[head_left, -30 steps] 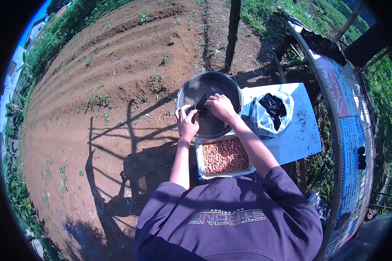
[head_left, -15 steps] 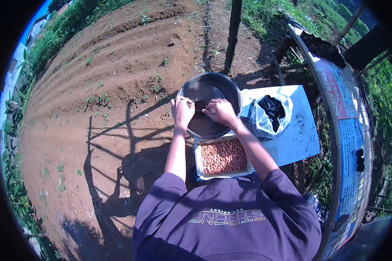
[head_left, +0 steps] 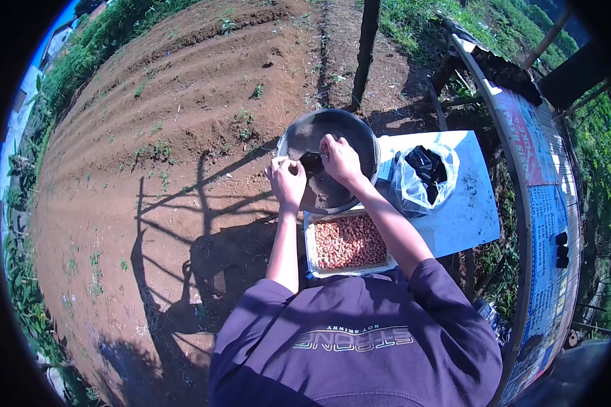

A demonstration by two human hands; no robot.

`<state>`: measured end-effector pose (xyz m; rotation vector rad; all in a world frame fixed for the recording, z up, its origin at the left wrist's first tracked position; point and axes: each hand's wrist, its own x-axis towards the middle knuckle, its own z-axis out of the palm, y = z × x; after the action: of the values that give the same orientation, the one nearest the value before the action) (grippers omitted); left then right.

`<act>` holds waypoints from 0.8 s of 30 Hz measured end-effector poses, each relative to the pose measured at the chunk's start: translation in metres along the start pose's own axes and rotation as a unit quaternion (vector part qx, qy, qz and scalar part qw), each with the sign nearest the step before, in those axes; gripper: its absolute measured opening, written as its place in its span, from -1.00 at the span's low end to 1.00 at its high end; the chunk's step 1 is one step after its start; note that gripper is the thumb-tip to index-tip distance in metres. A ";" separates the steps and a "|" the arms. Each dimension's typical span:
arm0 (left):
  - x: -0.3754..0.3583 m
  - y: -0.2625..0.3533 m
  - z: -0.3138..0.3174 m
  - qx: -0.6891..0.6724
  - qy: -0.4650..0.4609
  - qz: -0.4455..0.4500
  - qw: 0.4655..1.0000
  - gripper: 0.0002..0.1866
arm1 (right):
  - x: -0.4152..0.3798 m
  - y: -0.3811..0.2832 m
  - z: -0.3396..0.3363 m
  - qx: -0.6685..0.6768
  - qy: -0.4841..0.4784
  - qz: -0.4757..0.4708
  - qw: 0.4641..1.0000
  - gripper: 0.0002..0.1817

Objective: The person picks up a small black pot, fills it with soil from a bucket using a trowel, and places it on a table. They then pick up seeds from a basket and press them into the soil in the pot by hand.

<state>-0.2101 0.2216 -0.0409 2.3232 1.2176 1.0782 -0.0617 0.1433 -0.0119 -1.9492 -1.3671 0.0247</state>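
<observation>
Over a wide dark basin [head_left: 364, 139], both hands are at a small black plastic bag [head_left: 311, 162]. My left hand [head_left: 287, 180] has its fingers closed at the bag's left side, near the basin's left rim. My right hand [head_left: 341, 160] pinches the bag's right edge, above the middle of the basin. Brown soil [head_left: 322, 195] appears to lie in the basin's bottom. What the bag contains cannot be made out. Just below the basin, a pale rectangular basket [head_left: 310, 247] holds many small reddish-brown seeds or nuts [head_left: 348, 242].
A clear plastic bag [head_left: 404, 193] with black plastic [head_left: 426, 169] inside stands on a pale blue-white tabletop [head_left: 472, 203] to the right. Beyond the basin rises a dark post [head_left: 365, 57]. Tilled soil [head_left: 115, 203] spreads left; a poster-covered panel [head_left: 543, 237] stands right.
My right hand has risen a little, away from the basin's near side. My left hand has dropped slightly towards me. The black bag stays between them.
</observation>
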 end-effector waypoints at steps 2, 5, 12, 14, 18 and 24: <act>0.004 -0.004 0.006 -0.005 -0.003 -0.016 1.000 -0.84 | 0.008 0.009 0.004 0.007 -0.002 0.007 1.000 -0.73; -0.008 -0.009 0.006 -0.017 -0.006 -0.032 0.999 -0.82 | -0.007 0.001 0.000 0.041 -0.018 0.045 0.998 -0.75; -0.005 -0.001 0.003 -0.047 0.029 -0.013 0.998 -0.83 | -0.014 -0.002 -0.004 0.029 -0.016 0.060 0.998 -0.78; 0.000 0.001 0.003 -0.046 0.045 0.002 0.998 -0.83 | -0.007 -0.002 -0.004 0.036 0.003 0.052 0.998 -0.78; 0.011 0.014 -0.007 -0.056 0.073 0.036 0.995 -0.84 | -0.002 -0.016 -0.016 0.039 0.022 0.028 0.999 -0.79; 0.012 0.001 0.010 -0.039 0.039 -0.003 0.998 -0.82 | 0.006 -0.007 0.000 -0.032 -0.007 0.025 0.999 -0.84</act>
<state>-0.1976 0.2309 -0.0413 2.2374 1.1869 1.2028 -0.0643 0.1493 -0.0060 -2.0390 -1.3429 0.0193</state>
